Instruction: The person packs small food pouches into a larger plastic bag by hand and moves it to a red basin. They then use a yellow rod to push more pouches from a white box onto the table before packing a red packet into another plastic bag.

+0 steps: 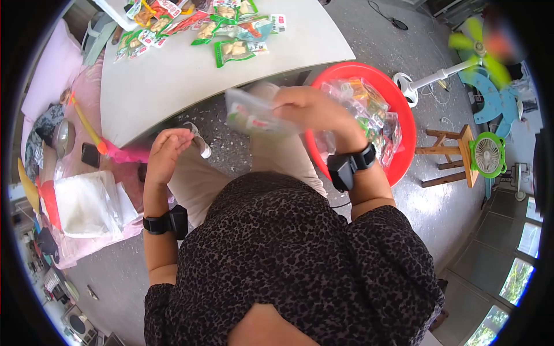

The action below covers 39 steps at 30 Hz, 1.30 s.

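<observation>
My right hand [309, 109] grips a clear plastic bag [254, 115] by its edge, over my lap and just left of the red tub. Something with red and green print shows inside the bag, which is blurred by motion. My left hand [164, 155] is raised beside the table's front edge, with its fingers stretched out and nothing in it. On the white table [231, 75] lie several small food packets [235, 52] with green and red print. The round red tub [407, 124] at my right is filled with clear bags [372, 115] of similar colourful packets.
A wooden stool [456, 153] with a small green fan [489, 154] stands at the right. Behind it is a white pedestal fan [435, 78] with green blades. At the left, a pink-covered seat [81, 248] bears a stack of white plastic sheets [86, 202] and a phone [90, 154].
</observation>
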Each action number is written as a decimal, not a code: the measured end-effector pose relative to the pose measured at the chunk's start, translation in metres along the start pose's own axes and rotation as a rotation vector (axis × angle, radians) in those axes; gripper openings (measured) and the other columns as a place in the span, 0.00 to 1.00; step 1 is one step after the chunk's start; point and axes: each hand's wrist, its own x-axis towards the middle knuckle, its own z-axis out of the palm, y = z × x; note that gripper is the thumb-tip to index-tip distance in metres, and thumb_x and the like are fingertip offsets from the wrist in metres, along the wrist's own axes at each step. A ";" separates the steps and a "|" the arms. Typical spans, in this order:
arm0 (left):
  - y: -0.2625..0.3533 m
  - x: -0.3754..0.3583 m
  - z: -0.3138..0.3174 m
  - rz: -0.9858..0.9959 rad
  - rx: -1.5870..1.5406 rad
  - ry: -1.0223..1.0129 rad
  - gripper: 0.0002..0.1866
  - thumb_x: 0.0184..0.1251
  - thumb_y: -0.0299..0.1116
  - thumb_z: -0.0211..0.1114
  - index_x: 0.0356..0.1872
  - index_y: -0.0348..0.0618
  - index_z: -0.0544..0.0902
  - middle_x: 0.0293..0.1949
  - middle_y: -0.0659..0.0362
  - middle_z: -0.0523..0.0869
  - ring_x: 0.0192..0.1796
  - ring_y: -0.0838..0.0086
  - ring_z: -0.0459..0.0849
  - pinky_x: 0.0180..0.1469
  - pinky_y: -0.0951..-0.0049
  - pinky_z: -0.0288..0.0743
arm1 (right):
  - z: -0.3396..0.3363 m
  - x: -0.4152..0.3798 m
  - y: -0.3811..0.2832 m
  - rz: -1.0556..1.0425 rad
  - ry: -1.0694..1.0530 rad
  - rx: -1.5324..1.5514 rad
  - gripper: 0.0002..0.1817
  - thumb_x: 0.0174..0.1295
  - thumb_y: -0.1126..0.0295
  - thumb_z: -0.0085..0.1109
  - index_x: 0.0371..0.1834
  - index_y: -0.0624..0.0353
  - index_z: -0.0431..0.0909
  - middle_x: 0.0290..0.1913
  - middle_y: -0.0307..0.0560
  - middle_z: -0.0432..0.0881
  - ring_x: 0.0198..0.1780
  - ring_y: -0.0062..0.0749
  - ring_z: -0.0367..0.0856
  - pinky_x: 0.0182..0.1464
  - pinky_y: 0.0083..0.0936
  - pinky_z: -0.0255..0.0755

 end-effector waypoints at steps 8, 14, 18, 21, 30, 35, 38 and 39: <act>-0.056 0.002 -0.050 -0.270 -0.194 0.110 0.11 0.62 0.34 0.47 0.42 0.39 0.69 0.41 0.55 0.75 0.45 0.69 0.74 0.47 0.70 0.68 | -0.068 -0.106 0.076 0.407 0.536 0.282 0.04 0.53 0.73 0.50 0.25 0.60 0.72 0.22 0.35 0.71 0.25 0.16 0.68 0.28 0.14 0.62; -0.063 0.003 -0.061 -0.247 -0.388 0.080 0.10 0.62 0.35 0.49 0.42 0.43 0.69 0.41 0.57 0.74 0.45 0.69 0.74 0.47 0.68 0.68 | -0.105 -0.175 0.173 0.743 0.755 0.107 0.06 0.52 0.71 0.49 0.23 0.60 0.72 0.17 0.35 0.68 0.20 0.17 0.66 0.22 0.16 0.60; -0.065 0.004 -0.062 -0.242 -0.415 0.067 0.10 0.61 0.35 0.50 0.41 0.44 0.70 0.41 0.58 0.75 0.45 0.69 0.75 0.47 0.67 0.69 | -0.169 -0.241 0.273 0.869 0.948 -0.178 0.08 0.51 0.68 0.48 0.24 0.62 0.73 0.18 0.39 0.71 0.20 0.22 0.69 0.23 0.19 0.64; -0.066 0.004 -0.062 -0.233 -0.433 0.075 0.10 0.61 0.35 0.50 0.41 0.44 0.71 0.40 0.58 0.76 0.45 0.68 0.75 0.46 0.67 0.69 | -0.206 -0.234 0.266 0.912 0.918 -0.568 0.10 0.48 0.66 0.47 0.27 0.62 0.73 0.21 0.47 0.75 0.22 0.33 0.74 0.27 0.28 0.67; -0.067 0.005 -0.058 -0.203 -0.455 0.067 0.10 0.62 0.35 0.49 0.42 0.43 0.71 0.40 0.57 0.76 0.44 0.68 0.76 0.45 0.68 0.71 | -0.188 -0.147 0.325 0.777 0.875 -0.713 0.11 0.47 0.69 0.46 0.27 0.63 0.76 0.28 0.59 0.77 0.32 0.49 0.75 0.36 0.37 0.67; -0.065 0.004 -0.056 -0.208 -0.447 0.077 0.10 0.62 0.34 0.49 0.42 0.43 0.71 0.40 0.57 0.76 0.44 0.68 0.76 0.45 0.68 0.71 | -0.058 -0.067 0.255 0.508 0.895 -0.233 0.08 0.48 0.70 0.48 0.25 0.62 0.75 0.18 0.44 0.74 0.24 0.27 0.73 0.28 0.24 0.67; -0.061 0.001 -0.052 -0.212 -0.450 0.088 0.09 0.62 0.33 0.49 0.41 0.43 0.70 0.39 0.57 0.76 0.44 0.68 0.76 0.44 0.67 0.71 | -0.025 -0.046 0.222 0.553 0.692 0.018 0.08 0.49 0.73 0.50 0.31 0.65 0.74 0.25 0.42 0.76 0.29 0.23 0.73 0.32 0.19 0.67; -0.062 0.001 -0.052 -0.201 -0.459 0.093 0.09 0.62 0.33 0.49 0.41 0.43 0.70 0.39 0.57 0.76 0.44 0.68 0.76 0.44 0.67 0.71 | -0.015 -0.037 0.222 0.515 0.636 -0.069 0.08 0.49 0.73 0.51 0.31 0.65 0.73 0.26 0.42 0.76 0.30 0.21 0.73 0.32 0.17 0.67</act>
